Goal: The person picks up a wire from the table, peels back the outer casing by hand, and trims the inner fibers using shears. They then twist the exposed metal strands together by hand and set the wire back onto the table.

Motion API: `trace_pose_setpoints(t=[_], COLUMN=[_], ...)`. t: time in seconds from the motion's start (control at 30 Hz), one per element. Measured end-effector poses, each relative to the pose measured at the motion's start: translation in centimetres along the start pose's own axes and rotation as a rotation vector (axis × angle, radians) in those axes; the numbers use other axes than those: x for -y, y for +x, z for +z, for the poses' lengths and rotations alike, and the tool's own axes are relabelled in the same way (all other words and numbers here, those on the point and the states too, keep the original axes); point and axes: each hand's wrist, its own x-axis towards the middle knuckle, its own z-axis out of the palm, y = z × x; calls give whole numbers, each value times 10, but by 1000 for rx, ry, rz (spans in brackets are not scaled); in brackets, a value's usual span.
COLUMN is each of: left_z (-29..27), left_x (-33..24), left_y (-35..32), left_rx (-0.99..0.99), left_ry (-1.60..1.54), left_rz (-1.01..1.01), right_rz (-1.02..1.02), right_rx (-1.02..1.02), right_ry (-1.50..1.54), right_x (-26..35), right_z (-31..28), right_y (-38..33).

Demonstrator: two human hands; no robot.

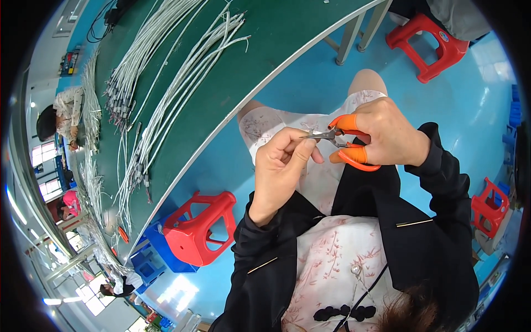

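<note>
My right hand [387, 130] grips a pair of small scissors [331, 135] with orange handles. Orange coverings wrap its thumb and a finger. The scissor blades point left and reach the fingertips of my left hand [282, 166]. That hand is closed in a pinch, thumb against finger, right at the blade tips. What it pinches is too small and too covered to make out. Both hands are held above my lap, over a pale floral dress [326, 188].
To my left a green table [204, 94] with a pale rim carries bundles of white cables [182, 83] with dark ends. Another orange-handled tool [123, 234] lies near its edge. Red stools [207, 229] stand on the blue floor. Other people [66, 113] sit beyond the table.
</note>
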Motion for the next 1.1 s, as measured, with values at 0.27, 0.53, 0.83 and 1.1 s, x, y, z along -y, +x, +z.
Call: trace_pose_setpoints(t=[0.27, 0.53, 0.83, 1.1], left_z=[8, 17, 18, 13], left_x=[2, 4, 7, 5], left_y=[0, -2, -4, -2], left_rx=[-101, -187, -267, -145], left_ry=[29, -100, 179, -48], left_rz=[146, 259, 357, 238], right_rz=[53, 69, 122, 48], right_rx=[-30, -56, -34, -71], right_ry=[-23, -12, -14, 34], right_x=[10, 13, 19, 10], right_z=[5, 5, 3, 2], right_y=[-1, -1, 0, -3])
